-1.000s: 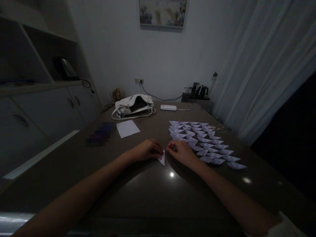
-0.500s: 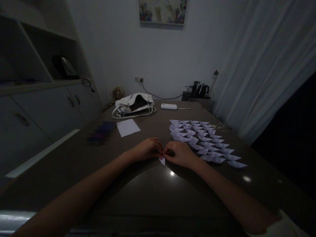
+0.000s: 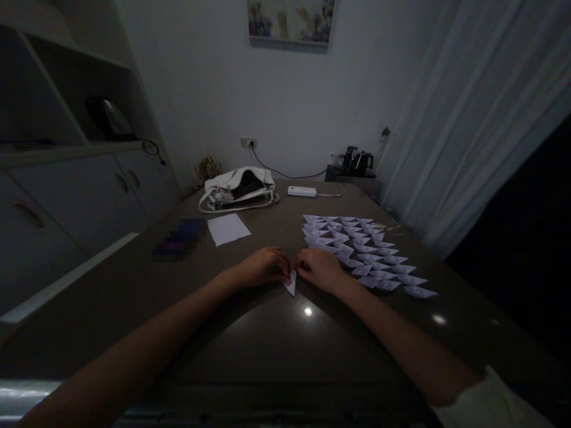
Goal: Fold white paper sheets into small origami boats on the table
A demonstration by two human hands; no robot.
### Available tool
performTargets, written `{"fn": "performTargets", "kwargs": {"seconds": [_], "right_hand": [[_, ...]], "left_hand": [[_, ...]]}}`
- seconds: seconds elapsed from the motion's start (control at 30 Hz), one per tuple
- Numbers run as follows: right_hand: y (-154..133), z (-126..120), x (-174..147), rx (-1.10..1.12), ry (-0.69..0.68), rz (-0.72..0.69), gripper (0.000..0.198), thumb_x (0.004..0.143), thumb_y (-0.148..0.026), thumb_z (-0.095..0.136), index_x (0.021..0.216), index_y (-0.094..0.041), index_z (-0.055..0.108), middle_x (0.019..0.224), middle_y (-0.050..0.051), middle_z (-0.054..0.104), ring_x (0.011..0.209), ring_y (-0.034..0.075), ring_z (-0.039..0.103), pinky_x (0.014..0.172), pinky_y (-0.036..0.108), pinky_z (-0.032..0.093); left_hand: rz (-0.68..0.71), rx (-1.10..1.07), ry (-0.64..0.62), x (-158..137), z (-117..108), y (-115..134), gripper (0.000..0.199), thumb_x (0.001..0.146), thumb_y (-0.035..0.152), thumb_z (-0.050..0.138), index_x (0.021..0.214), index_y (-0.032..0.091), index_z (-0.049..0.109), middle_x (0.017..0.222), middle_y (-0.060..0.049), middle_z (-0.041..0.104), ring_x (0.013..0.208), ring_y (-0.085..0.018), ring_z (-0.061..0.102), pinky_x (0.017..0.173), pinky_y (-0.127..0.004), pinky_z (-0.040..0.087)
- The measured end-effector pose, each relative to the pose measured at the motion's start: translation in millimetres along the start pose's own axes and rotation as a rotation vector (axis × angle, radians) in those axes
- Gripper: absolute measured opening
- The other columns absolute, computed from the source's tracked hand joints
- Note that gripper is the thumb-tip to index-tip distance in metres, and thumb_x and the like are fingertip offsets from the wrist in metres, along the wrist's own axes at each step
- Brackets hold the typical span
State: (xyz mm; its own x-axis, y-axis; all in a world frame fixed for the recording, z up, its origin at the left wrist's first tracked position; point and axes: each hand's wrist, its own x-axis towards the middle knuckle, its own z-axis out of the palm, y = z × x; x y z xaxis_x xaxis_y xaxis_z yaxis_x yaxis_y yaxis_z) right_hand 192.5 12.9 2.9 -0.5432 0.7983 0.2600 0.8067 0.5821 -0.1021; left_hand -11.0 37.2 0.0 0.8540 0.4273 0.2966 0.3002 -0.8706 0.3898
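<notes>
A small folded piece of white paper (image 3: pixel 291 285) with a pointed lower end is between my hands, just above or on the dark table. My left hand (image 3: pixel 266 266) pinches it from the left, fingers closed on its upper part. On the other side, my right hand (image 3: pixel 319 267) has its fingers curled at the paper's right edge; whether they grip it is hidden. Rows of folded paper boats (image 3: pixel 357 249) stand to the right of my right hand. A stack of white paper sheets (image 3: pixel 229 229) lies beyond my left hand.
A white handbag (image 3: pixel 238 189) sits at the table's far side, with a white power bank (image 3: pixel 302 191) to its right. A blurred-out dark object (image 3: pixel 181 239) lies at the left. The table (image 3: pixel 267 351) reflects a lamp near my hands.
My right fingers have shifted up and slightly away from the folded paper, showing more of its right edge. My left hand keeps its pinch. The whole view has shifted a little.
</notes>
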Motion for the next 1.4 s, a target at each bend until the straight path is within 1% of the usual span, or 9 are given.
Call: {"fn": "performTargets", "kwargs": {"seconds": [0.3,0.5,0.73,0.8,1.0,1.1,1.23,1.4], "right_hand": [[-1,3,-2,0.004,0.044,0.039,0.009,0.083,-0.019,0.056,0.081,-0.017,0.064,0.086,0.005,0.066,0.079,0.017,0.06,0.063,0.025,0.035],[1,5,-2,0.066,0.047,0.012,0.006,0.082,-0.018,0.058,0.082,-0.017,0.064,0.084,0.003,0.065,0.078,0.015,0.059,0.065,0.024,0.036],[3,8,0,0.054,0.062,0.058,0.011,0.083,-0.014,0.054,0.082,-0.015,0.064,0.085,0.006,0.064,0.078,0.017,0.058,0.066,0.025,0.036],[3,8,-1,0.065,0.057,0.034,0.01,0.083,-0.014,0.054,0.083,-0.014,0.064,0.084,0.006,0.064,0.078,0.016,0.058,0.067,0.025,0.037],[4,6,-2,0.146,-0.019,-0.149,0.007,0.082,-0.015,0.059,0.082,-0.015,0.065,0.082,0.003,0.064,0.076,0.013,0.058,0.068,0.023,0.038],[2,2,-5,0.199,-0.042,-0.206,0.006,0.082,-0.015,0.059,0.082,-0.015,0.065,0.083,0.003,0.065,0.076,0.013,0.058,0.068,0.023,0.038],[-1,-3,-7,0.211,-0.071,-0.201,0.006,0.082,-0.017,0.06,0.083,-0.015,0.066,0.082,0.003,0.065,0.075,0.013,0.059,0.067,0.023,0.038],[1,-4,-9,0.23,-0.068,-0.2,0.01,0.084,-0.02,0.058,0.085,-0.016,0.067,0.084,0.003,0.067,0.077,0.014,0.06,0.068,0.023,0.038]], "left_hand": [[-0.018,-0.015,0.003,0,-2,2,0.014,0.081,0.029,0.068,0.077,0.015,0.069,0.088,-0.005,0.068,0.086,-0.016,0.058,0.078,-0.027,0.039],[-0.023,-0.028,-0.003,-1,-2,3,0.013,0.081,0.029,0.068,0.078,0.016,0.069,0.088,-0.005,0.068,0.088,-0.017,0.058,0.078,-0.027,0.04],[-0.023,-0.036,0.003,0,-1,2,0.014,0.081,0.027,0.069,0.076,0.015,0.069,0.089,-0.005,0.068,0.086,-0.016,0.059,0.079,-0.026,0.04],[-0.024,-0.03,0.004,0,-2,3,0.013,0.08,0.027,0.069,0.076,0.014,0.068,0.088,-0.006,0.068,0.087,-0.016,0.059,0.078,-0.026,0.04],[-0.036,-0.012,0.002,0,-3,5,0.013,0.081,0.027,0.068,0.077,0.014,0.068,0.089,-0.006,0.068,0.088,-0.017,0.058,0.078,-0.027,0.04],[-0.034,-0.012,0.002,0,-2,5,0.014,0.08,0.028,0.069,0.077,0.014,0.069,0.089,-0.006,0.069,0.088,-0.017,0.058,0.079,-0.028,0.039],[-0.028,-0.009,-0.003,0,-2,4,0.013,0.08,0.028,0.07,0.077,0.016,0.069,0.09,-0.005,0.069,0.089,-0.017,0.058,0.08,-0.027,0.039],[-0.041,0.006,-0.009,0,-3,5,0.011,0.079,0.026,0.07,0.077,0.015,0.069,0.091,-0.006,0.069,0.089,-0.017,0.059,0.078,-0.027,0.04]]}}
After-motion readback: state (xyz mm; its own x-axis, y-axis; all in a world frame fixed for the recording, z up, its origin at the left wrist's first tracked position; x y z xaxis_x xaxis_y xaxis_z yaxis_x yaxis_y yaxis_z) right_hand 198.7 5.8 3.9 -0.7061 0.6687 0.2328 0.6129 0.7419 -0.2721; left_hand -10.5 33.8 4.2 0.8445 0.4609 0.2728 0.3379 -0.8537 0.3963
